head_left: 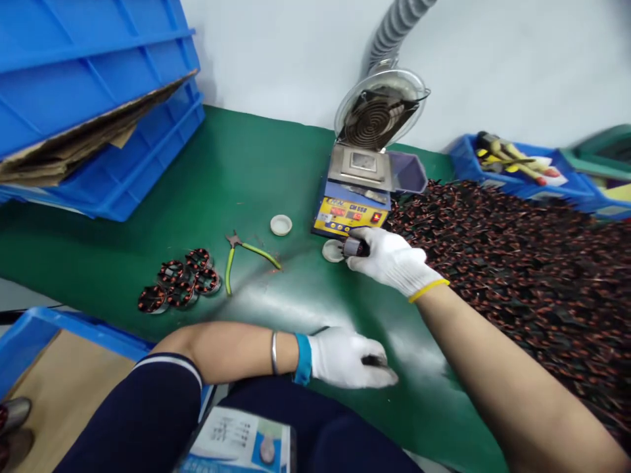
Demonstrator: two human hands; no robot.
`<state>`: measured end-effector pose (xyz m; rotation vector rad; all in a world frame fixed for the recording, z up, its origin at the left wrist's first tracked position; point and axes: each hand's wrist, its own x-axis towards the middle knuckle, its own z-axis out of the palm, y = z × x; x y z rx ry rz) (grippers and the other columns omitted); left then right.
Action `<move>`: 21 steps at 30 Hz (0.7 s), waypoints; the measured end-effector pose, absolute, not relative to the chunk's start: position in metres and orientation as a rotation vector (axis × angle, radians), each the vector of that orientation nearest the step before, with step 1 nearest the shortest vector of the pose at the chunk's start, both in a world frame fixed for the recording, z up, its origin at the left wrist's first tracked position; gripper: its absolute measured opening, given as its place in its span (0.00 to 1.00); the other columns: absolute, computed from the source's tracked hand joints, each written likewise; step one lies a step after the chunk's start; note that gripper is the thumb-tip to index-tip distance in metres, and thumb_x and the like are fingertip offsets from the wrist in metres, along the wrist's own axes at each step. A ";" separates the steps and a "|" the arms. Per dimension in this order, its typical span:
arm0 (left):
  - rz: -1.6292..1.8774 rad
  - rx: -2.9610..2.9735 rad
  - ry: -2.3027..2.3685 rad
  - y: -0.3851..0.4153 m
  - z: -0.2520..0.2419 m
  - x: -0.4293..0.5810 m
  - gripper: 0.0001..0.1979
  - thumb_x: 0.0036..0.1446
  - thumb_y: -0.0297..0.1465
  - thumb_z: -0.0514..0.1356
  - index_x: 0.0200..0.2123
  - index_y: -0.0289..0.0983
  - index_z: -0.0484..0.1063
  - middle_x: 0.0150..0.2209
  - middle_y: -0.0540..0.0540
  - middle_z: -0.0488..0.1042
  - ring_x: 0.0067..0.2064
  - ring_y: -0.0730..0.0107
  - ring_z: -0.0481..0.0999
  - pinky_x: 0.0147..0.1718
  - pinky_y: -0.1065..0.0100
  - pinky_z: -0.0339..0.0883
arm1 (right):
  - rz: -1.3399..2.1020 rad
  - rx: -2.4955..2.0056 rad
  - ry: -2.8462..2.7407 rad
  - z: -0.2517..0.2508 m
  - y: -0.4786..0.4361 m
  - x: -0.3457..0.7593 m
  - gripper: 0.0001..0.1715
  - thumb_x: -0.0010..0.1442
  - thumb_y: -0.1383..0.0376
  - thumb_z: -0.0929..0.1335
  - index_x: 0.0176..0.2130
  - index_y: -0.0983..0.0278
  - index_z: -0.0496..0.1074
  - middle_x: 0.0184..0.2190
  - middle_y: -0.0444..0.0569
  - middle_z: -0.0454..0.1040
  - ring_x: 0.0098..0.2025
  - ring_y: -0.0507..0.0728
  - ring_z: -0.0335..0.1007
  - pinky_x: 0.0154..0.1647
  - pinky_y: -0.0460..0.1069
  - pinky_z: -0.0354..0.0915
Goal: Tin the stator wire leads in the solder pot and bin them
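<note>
My right hand (pixel 387 259), in a white glove, grips a small motor stator (pixel 352 247) with a grey metal outer ring. The stator is held over the edge of a small white dish (pixel 332 251), just in front of a blue and yellow solder pot (pixel 352 213). My left hand (pixel 350 360), also gloved, rests low over the near part of the green table (pixel 276 157). Its fingers are curled in towards the thumb, with a dark spot between them; what they hold, if anything, cannot be made out.
Several stators (pixel 180 279) stand at the left beside green-handled cutters (pixel 236 256). Another white dish (pixel 280 225) lies behind. A large mass of copper-wound parts (pixel 522 263) covers the right side. Blue crates (pixel 98 79) are stacked at left. An exhaust hose (pixel 399 29) hangs above the pot.
</note>
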<state>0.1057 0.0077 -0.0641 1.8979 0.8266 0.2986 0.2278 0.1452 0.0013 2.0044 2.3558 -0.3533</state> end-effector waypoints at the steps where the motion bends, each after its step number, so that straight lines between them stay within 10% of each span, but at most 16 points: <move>1: 0.285 1.881 0.812 0.009 -0.063 0.105 0.11 0.60 0.40 0.67 0.38 0.38 0.79 0.33 0.48 0.82 0.35 0.67 0.80 0.31 0.72 0.65 | -0.336 1.996 2.367 0.001 0.145 0.228 0.35 0.52 0.57 0.72 0.59 0.59 0.74 0.53 0.52 0.78 0.50 0.64 0.77 0.47 0.52 0.71; 12: 0.256 1.860 0.742 0.011 -0.064 0.103 0.12 0.61 0.42 0.65 0.39 0.39 0.78 0.38 0.49 0.83 0.41 0.64 0.82 0.35 0.71 0.68 | 0.484 1.777 2.455 0.008 0.107 0.224 0.27 0.64 0.58 0.66 0.60 0.64 0.70 0.54 0.62 0.72 0.47 0.66 0.70 0.40 0.54 0.65; 21: 0.245 1.841 0.729 0.012 -0.062 0.100 0.13 0.60 0.43 0.64 0.38 0.38 0.78 0.38 0.45 0.83 0.40 0.59 0.83 0.35 0.68 0.69 | 0.504 1.632 2.331 0.001 0.107 0.211 0.25 0.71 0.64 0.56 0.61 0.60 0.69 0.53 0.58 0.73 0.41 0.61 0.67 0.33 0.52 0.55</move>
